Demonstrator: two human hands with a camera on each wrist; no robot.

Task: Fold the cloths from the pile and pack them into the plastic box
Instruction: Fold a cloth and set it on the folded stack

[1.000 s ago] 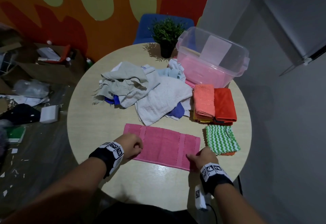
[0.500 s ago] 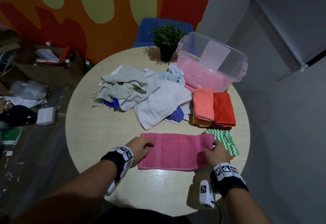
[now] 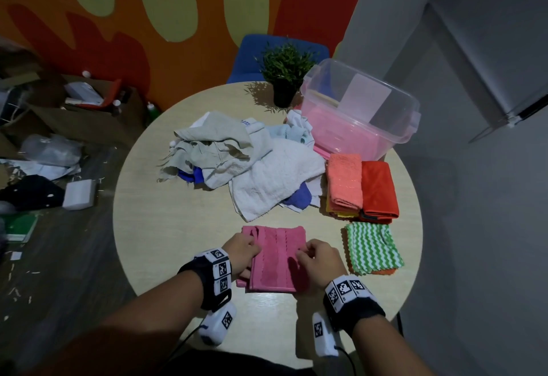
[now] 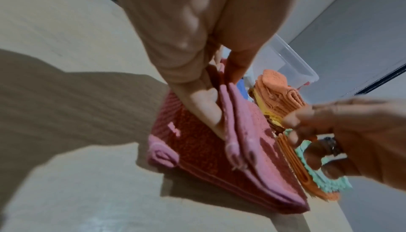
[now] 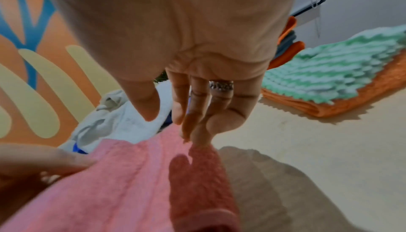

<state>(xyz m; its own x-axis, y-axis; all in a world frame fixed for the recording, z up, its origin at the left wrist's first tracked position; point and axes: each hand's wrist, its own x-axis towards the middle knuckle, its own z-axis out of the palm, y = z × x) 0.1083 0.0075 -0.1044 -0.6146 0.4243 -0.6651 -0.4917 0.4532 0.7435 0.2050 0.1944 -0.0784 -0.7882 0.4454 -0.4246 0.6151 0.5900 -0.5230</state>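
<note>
A pink towel (image 3: 275, 260) lies folded into a narrow block at the near edge of the round table (image 3: 178, 227). My left hand (image 3: 241, 252) pinches the doubled-over edge on the towel's left side; the left wrist view shows thumb and fingers (image 4: 206, 108) closed on that pink fold (image 4: 232, 131). My right hand (image 3: 318, 260) hovers on the towel's right side, fingers (image 5: 197, 131) pointing down, tips touching the pink towel (image 5: 123, 183), thumb held apart. The unfolded pile (image 3: 246, 162) of grey, white and blue cloths lies mid-table. The clear plastic box (image 3: 409, 126) stands at the far right.
A stack of folded orange and red cloths (image 3: 361, 189) lies in front of the box. A green zigzag cloth (image 3: 373, 246) on an orange one sits just right of my right hand. A potted plant (image 3: 286, 73) and blue chair (image 3: 246, 58) stand behind. Clutter covers the floor at left.
The pink towel went from a long flat strip to a narrow folded block. My right hand carried its right end leftward, and both hands drew close together.
</note>
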